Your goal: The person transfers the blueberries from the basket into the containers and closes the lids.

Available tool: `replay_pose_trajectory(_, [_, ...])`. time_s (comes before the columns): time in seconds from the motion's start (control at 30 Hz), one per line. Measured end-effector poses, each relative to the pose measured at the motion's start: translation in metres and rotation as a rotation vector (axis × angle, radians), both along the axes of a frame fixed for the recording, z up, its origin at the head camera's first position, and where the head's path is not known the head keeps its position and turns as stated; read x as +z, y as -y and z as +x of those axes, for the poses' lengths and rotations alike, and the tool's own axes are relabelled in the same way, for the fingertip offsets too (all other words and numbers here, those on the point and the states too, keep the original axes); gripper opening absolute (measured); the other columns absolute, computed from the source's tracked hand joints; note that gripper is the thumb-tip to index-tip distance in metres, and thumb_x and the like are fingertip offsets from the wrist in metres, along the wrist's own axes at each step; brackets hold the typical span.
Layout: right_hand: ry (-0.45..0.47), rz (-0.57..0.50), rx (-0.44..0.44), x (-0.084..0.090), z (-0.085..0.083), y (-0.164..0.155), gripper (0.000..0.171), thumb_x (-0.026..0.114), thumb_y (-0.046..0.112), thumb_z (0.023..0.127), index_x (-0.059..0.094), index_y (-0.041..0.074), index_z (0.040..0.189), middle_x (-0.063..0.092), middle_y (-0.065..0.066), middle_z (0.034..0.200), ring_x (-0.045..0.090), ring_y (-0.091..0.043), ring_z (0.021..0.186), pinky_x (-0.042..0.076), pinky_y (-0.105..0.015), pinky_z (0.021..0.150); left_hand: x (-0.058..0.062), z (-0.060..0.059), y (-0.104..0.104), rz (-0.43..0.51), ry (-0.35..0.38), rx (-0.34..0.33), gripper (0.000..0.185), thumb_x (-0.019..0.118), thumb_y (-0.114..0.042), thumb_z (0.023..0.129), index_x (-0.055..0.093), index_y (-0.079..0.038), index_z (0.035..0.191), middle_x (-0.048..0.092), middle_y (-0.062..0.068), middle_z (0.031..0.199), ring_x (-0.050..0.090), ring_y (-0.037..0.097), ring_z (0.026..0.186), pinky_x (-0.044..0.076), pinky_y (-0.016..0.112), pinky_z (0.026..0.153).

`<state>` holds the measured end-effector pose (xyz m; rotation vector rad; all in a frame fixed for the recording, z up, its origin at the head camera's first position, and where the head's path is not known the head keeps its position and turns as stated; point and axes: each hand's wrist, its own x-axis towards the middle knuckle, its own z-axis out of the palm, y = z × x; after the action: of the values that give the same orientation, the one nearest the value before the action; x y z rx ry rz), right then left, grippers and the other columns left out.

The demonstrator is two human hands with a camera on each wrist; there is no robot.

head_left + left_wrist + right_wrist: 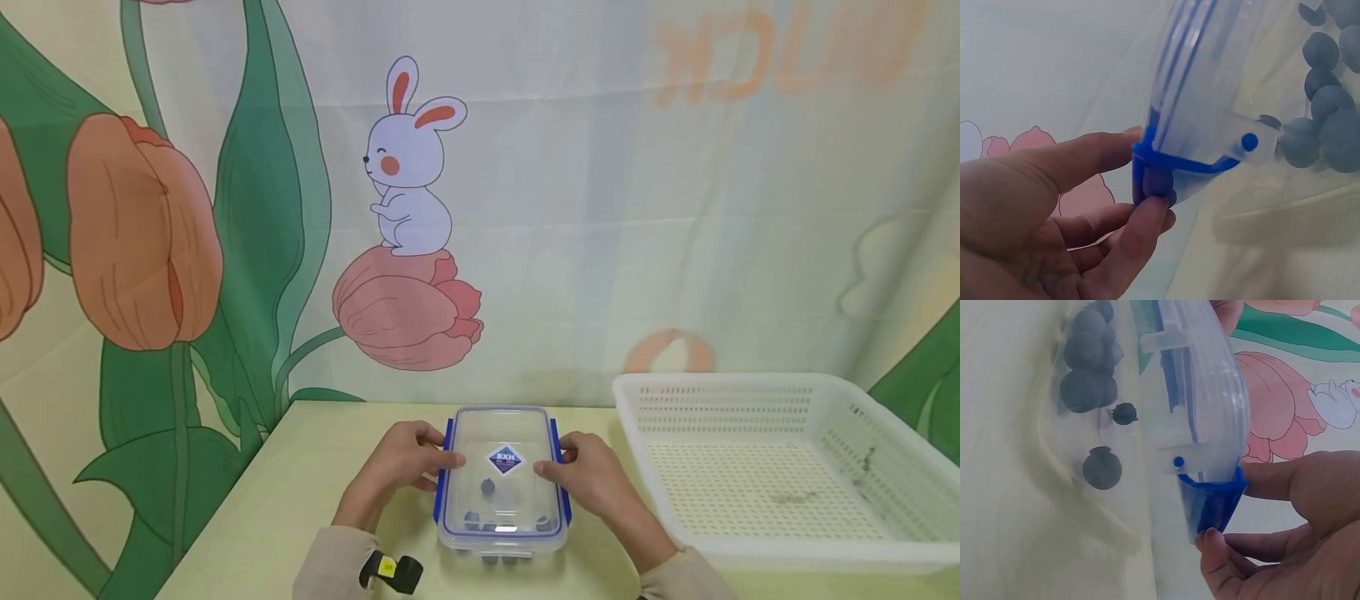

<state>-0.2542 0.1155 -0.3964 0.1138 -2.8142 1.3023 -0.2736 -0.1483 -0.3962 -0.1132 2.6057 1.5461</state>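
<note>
A clear plastic box with a snapped-on lid and blue side clips stands on the table in front of me. Several dark grey balls lie inside it, also seen in the right wrist view as balls. My left hand is at the box's left side; its thumb and fingers pinch the left blue clip. My right hand is at the right side, with thumb and finger curled round the right blue clip. Both clips stand swung out from the lid's edge.
A large white perforated basket sits on the table right of the box, close to my right forearm. The pale yellow table ends at a printed curtain with tulips and a rabbit. A black device is strapped on my left wrist.
</note>
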Motion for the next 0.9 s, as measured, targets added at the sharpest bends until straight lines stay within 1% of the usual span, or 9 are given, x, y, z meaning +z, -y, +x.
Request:
replay_pose_trajectory(0.1, [-0.014,-0.022,-0.003,-0.003,0.001,0.000,0.050,0.086,0.016,0.089,0.065,-0.017,0.121,0.066,-0.016,0.098,0.063,-0.027,0.086,0.060,-0.041,0.073,-0.001,0.000,0.000,0.015,-0.011,-0.008,0.041,0.091,-0.017,0.085,0.067,0.002,0.113,0.067,0.012,0.094,0.069,0.025,0.082,0.066,0.036,0.068])
replay_pose_trajectory(0.23, [-0.059,-0.048,0.004,-0.006,0.002,0.000,0.054,0.085,0.015,0.089,0.064,-0.019,0.124,0.065,-0.018,0.102,0.063,-0.028,0.090,0.061,-0.043,0.077,-0.003,0.001,0.001,0.039,-0.025,-0.009,0.040,0.091,-0.015,0.086,0.067,0.001,0.114,0.066,0.011,0.094,0.067,0.024,0.082,0.066,0.035,0.068])
replay_pose_trajectory(0.37, [-0.081,-0.060,0.011,-0.008,0.002,0.001,0.057,0.085,0.016,0.089,0.063,-0.020,0.127,0.065,-0.018,0.105,0.064,-0.028,0.093,0.061,-0.043,0.079,-0.005,0.002,0.002,0.049,-0.034,-0.004,0.039,0.090,-0.014,0.087,0.067,0.001,0.115,0.065,0.012,0.094,0.065,0.024,0.083,0.065,0.035,0.068])
replay_pose_trajectory(0.53, [-0.075,-0.052,0.012,-0.010,0.001,0.001,0.058,0.085,0.017,0.089,0.062,-0.020,0.128,0.065,-0.019,0.105,0.064,-0.028,0.094,0.061,-0.043,0.080,-0.008,0.003,0.003,0.067,-0.032,0.001,0.041,0.090,-0.015,0.087,0.067,0.002,0.118,0.065,0.012,0.096,0.066,0.024,0.083,0.065,0.036,0.068])
replay_pose_trajectory(0.7, [-0.076,-0.055,0.013,-0.012,0.002,0.000,0.057,0.085,0.016,0.089,0.062,-0.021,0.127,0.067,-0.021,0.106,0.067,-0.032,0.096,0.063,-0.045,0.081,-0.012,0.003,0.002,0.080,-0.023,0.023,0.044,0.090,-0.017,0.087,0.068,0.001,0.120,0.067,0.011,0.096,0.068,0.023,0.082,0.066,0.036,0.067])
replay_pose_trajectory(0.83, [-0.082,-0.048,0.010,-0.013,0.002,0.000,0.053,0.086,0.016,0.088,0.065,-0.019,0.123,0.069,-0.022,0.106,0.069,-0.033,0.097,0.064,-0.045,0.080,-0.014,0.003,0.000,0.080,-0.032,0.008,0.047,0.090,-0.019,0.087,0.067,0.003,0.122,0.067,0.011,0.096,0.069,0.023,0.080,0.066,0.036,0.065])
replay_pose_trajectory(0.9, [-0.077,-0.045,0.007,-0.014,0.002,0.000,0.053,0.085,0.016,0.089,0.065,-0.018,0.124,0.067,-0.022,0.106,0.068,-0.033,0.097,0.064,-0.045,0.078,-0.014,0.002,0.000,0.070,-0.033,-0.001,0.049,0.090,-0.020,0.087,0.067,0.003,0.124,0.068,0.012,0.096,0.069,0.024,0.081,0.066,0.036,0.064])
